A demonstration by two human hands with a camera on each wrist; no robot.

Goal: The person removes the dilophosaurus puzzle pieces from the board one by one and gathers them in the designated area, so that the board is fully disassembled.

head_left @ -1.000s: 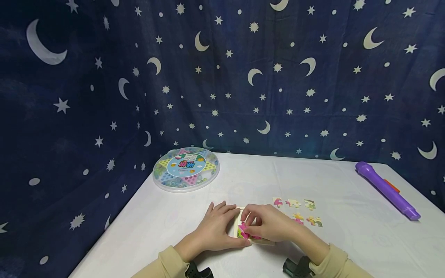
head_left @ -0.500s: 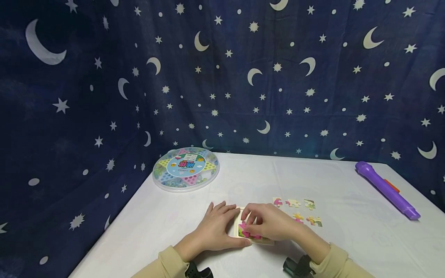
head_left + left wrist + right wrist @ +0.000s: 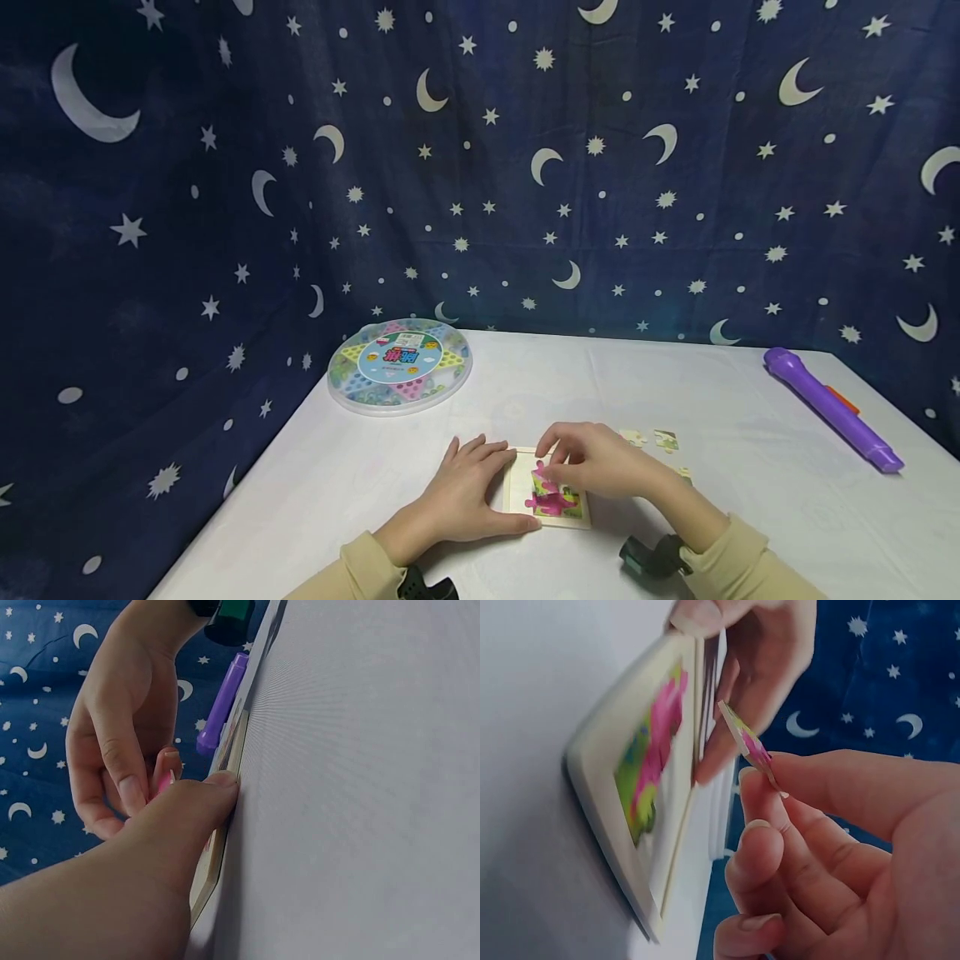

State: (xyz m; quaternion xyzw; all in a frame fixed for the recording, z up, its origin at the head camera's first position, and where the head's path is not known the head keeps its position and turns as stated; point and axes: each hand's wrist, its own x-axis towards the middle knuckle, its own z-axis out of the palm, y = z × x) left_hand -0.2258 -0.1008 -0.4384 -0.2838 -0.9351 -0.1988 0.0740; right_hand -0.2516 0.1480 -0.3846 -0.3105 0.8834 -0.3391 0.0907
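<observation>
My right hand (image 3: 596, 458) pinches a jigsaw piece (image 3: 746, 739) between thumb and index finger, its face pink and yellow-green. The piece is tilted and held over a small pale wooden puzzle tray (image 3: 519, 487). Inside the tray's near right part lie joined pink and green pieces (image 3: 555, 505), and its left part shows bare wood. My left hand (image 3: 468, 492) rests along the tray's left side, fingers extended toward the far corner. Its thumb (image 3: 221, 780) presses on the near edge.
Loose jigsaw pieces (image 3: 666, 441) lie right of the tray, some hidden behind my right hand. A round clear game box (image 3: 401, 367) sits at the back left. On the right lies a purple microphone-shaped toy (image 3: 832, 408). A starry dark blue curtain (image 3: 480, 167) hangs behind the white table.
My right hand has lifted the piece from the tray's near left part and moved up and to the right with it. My left hand has stayed in place.
</observation>
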